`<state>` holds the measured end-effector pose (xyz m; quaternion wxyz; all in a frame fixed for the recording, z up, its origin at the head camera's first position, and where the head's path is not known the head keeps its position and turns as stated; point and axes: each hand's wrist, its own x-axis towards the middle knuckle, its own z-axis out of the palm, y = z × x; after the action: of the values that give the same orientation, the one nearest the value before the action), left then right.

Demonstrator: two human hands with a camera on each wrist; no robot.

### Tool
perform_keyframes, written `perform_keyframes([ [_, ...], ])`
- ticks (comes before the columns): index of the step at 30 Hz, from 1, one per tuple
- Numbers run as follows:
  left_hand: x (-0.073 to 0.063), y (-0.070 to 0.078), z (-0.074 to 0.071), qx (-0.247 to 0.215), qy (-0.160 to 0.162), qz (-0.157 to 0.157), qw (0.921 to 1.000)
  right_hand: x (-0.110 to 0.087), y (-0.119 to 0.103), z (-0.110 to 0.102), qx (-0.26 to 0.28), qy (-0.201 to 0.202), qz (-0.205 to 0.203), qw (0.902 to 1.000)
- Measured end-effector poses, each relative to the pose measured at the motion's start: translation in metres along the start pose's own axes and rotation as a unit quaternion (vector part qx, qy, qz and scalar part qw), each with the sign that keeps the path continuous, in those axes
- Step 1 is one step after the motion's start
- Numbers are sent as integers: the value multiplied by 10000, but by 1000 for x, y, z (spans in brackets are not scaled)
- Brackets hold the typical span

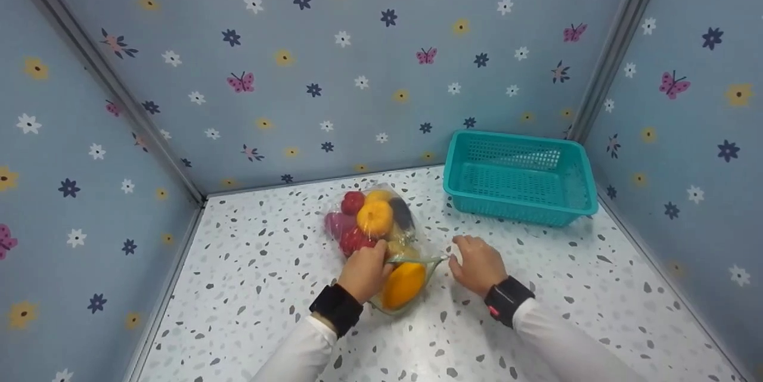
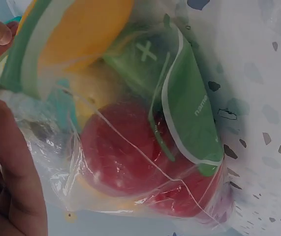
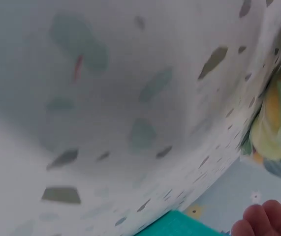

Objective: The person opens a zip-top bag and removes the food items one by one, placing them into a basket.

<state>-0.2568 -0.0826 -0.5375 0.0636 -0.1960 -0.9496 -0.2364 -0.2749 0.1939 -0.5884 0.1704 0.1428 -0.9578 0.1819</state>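
A clear plastic bag with green trim (image 1: 426, 245) lies on the tabletop, filled with several fruits and vegetables. Through its film show a small yellow pumpkin (image 1: 375, 218), red round pieces (image 2: 118, 152) and a dark purple piece (image 1: 402, 214). An orange-yellow fruit (image 1: 404, 285) sits at the bag's mouth, between the green-edged lips. At the left of that mouth, my left hand (image 1: 365, 272) pinches the bag's rim between thumb and fingers. My right hand (image 1: 478, 266) hovers by the right corner of the rim, fingers loosely bent and holding nothing; its fingertips (image 3: 263, 219) show apart from the bag.
A teal perforated plastic basket (image 1: 518, 206) stands at the back right, against the corner of the walls. Flower-patterned panels (image 1: 357, 72) enclose the speckled white table (image 1: 250, 286) at the back and both sides.
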Motion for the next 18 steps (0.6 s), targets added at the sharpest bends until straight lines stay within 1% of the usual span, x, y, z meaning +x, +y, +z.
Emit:
perform_keyframes([
  [1, 0, -1, 0, 12, -5, 18, 10000, 5, 9, -4, -157, 119, 14, 9998],
  [3, -1, -2, 0, 181, 15, 98, 9998, 15, 34, -14, -454, 392, -24, 9982],
  [5, -1, -2, 0, 483, 31, 171, 9987, 26, 61, -26, -773, 514, 37, 9957],
  [6, -1, -2, 0, 669, 56, 217, 9975, 30, 74, -33, -909, 490, 104, 9946],
  [7, -1, -1, 1, 848, 74, 250, 9961, 34, 86, -39, -1007, 399, 193, 9939],
  [9, -1, 0, 2, 1208, 119, 306, 9921, 39, 106, -51, -1151, 68, 429, 9924],
  [12, -1, 1, 4, 1478, 282, 330, 9881, 43, 126, -63, -1198, -474, 701, 9892],
  [15, 0, 2, 5, 1454, 447, 266, 9880, 42, 135, -67, -1227, -899, 866, 9846],
  [18, 1, 2, 4, 1284, 470, 168, 9905, 40, 139, -66, -1343, -1083, 855, 9813],
])
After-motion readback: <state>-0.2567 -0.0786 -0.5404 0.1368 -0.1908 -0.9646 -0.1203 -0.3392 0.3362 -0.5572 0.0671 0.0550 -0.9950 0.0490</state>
